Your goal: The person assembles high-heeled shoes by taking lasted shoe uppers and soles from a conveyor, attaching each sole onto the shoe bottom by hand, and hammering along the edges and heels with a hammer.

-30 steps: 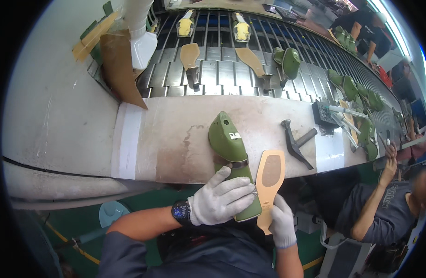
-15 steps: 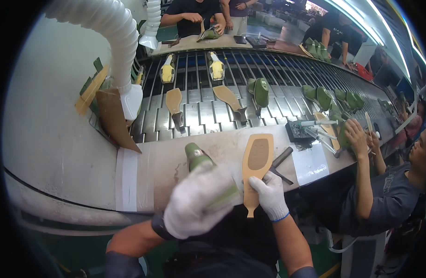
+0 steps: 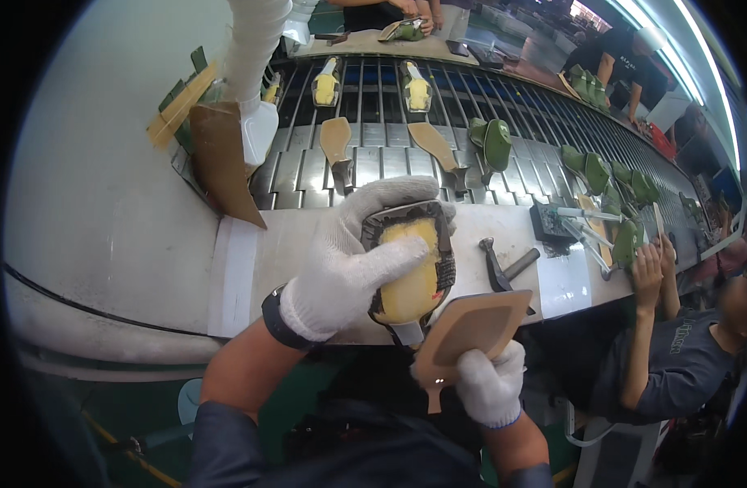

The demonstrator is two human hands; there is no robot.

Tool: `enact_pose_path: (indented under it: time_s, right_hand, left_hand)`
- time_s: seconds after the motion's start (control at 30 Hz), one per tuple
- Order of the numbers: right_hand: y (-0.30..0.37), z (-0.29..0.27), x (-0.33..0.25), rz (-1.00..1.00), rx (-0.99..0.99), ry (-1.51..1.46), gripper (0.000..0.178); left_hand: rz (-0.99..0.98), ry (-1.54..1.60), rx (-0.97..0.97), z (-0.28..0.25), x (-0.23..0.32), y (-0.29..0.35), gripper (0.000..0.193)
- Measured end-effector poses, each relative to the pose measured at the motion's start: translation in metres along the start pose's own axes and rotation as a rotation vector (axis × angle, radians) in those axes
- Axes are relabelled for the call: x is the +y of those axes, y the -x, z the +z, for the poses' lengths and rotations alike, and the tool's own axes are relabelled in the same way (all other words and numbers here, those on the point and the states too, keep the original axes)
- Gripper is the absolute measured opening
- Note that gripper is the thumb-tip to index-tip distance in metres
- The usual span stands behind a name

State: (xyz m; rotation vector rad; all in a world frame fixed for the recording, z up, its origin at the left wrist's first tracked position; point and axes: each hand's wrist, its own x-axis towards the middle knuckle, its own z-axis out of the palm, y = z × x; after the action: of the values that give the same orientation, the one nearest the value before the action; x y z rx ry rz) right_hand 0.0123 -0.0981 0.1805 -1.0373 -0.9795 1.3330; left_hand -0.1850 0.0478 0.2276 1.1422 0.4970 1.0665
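Note:
My left hand, in a white knit glove, grips a shoe upper with its underside turned up. The underside shows a yellow middle and a dark pleated rim; my thumb lies across the yellow. Close by on the right, my gloved right hand holds a tan shoe sole by its side, tilted, with its narrow end toward me. The sole's upper edge is near the shoe's lower end; whether they touch I cannot tell. On the table edge beyond lies a hammer.
Across the bench runs a metal conveyor with tan heeled soles, yellow-bottomed uppers and green shoes. A black block with white-handled tools stands right, near a co-worker. White hose hangs left.
The green shoe by my left hand has been turned, its yellow underside now showing. My right hand has tilted the sole and moved it lower right. The whole view has shifted.

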Motion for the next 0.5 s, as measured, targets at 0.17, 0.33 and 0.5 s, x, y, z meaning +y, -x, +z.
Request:
enact_pose_path:
  time_s: [0.17, 0.33, 0.5]
  right_hand:
    - [-0.021, 0.034, -0.026, 0.018, -0.046, 0.106, 0.039]
    - [-0.022, 0.038, -0.03, -0.015, -0.072, 0.23, 0.028]
    - [-0.018, 0.048, -0.034, -0.015, -0.012, 0.228, 0.026]
  left_hand:
    - [-0.09, 0.055, -0.04, 0.012, 0.009, 0.013, 0.045]
    - [-0.099, 0.205, -0.056, -0.002, 0.006, 0.017, 0.076]
    - [0.028, -0.096, -0.206, -0.008, 0.005, 0.019, 0.09]
